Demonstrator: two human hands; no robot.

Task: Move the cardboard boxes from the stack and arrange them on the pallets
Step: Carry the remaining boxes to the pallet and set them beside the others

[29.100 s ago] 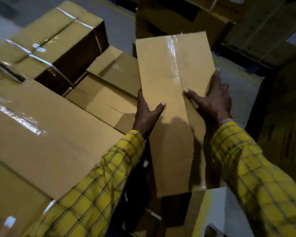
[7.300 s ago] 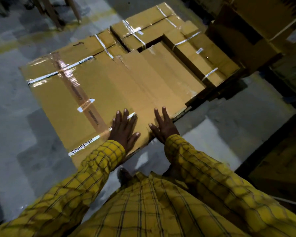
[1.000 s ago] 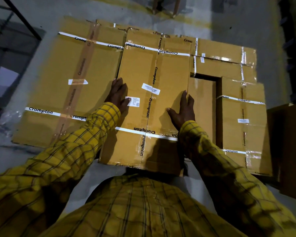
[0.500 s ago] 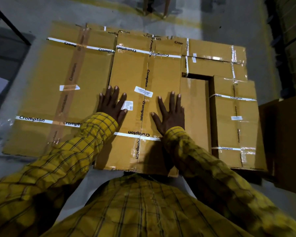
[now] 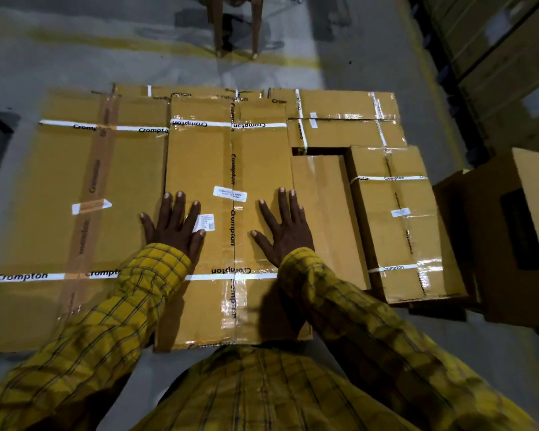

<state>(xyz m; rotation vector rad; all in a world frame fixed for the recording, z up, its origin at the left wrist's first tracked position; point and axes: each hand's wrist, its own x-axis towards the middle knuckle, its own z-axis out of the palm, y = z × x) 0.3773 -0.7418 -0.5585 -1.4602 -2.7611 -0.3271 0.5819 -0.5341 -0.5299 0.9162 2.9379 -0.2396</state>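
A long taped cardboard box (image 5: 218, 163) marked Crompton lies flat in the middle of a layer of boxes. My left hand (image 5: 173, 223) rests flat on its left half, fingers spread, beside a small white label. My right hand (image 5: 282, 227) lies flat on its right half, fingers spread too. A wide box (image 5: 72, 194) sits against it on the left. A plain narrow box (image 5: 330, 213) and a taped box (image 5: 395, 219) sit to its right. Two more boxes (image 5: 343, 119) lie at the far right. The pallet underneath is hidden.
A stack of dark cardboard boxes (image 5: 520, 231) stands close at the right. Two wooden legs (image 5: 235, 23) stand on the grey concrete floor beyond the layer. Tall stacked cartons (image 5: 495, 54) line the far right. A small dark gap (image 5: 324, 150) shows between the right-hand boxes.
A second ago my hands gripped the middle box by its sides; now both lie flat on its top. The box sits level with its neighbours.
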